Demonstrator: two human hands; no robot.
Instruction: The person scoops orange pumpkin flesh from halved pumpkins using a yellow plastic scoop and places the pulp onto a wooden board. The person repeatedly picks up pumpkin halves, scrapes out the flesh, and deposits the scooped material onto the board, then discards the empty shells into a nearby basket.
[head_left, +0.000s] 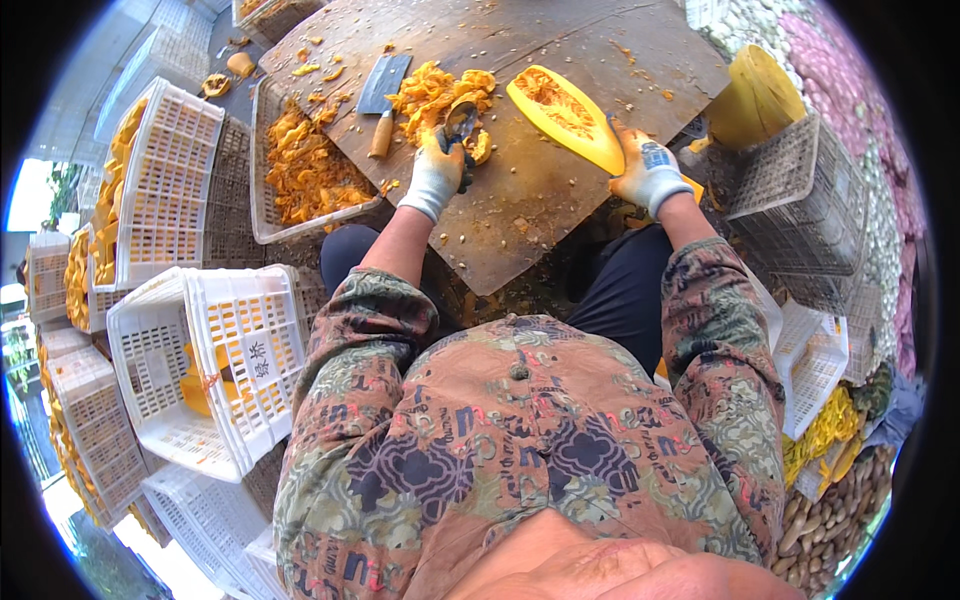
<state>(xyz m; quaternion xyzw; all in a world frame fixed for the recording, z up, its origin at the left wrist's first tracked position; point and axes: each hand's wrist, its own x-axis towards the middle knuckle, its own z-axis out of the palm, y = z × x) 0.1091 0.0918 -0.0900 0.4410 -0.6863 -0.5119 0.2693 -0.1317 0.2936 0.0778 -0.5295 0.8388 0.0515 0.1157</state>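
Note:
My left hand (437, 169), in a white work glove, grips a metal scoop (460, 120) over a heap of orange pumpkin pulp (427, 94). My gloved right hand (643, 163) holds the near end of a halved, elongated pumpkin (566, 120). Its cut face is turned up, with stringy flesh and seeds in the hollow. A cleaver (384, 84) with a wooden handle lies to the left of the pulp. All of this rests on a worn wooden tabletop (517, 217) dotted with loose seeds.
At the table's left edge stands a crate of pulp (259, 187). A white crate (240, 375) with pumpkin pieces is near my left side, and stacked crates (171, 180) stand beyond. A yellow bucket (754, 101) and grey crate (799, 195) stand to the right.

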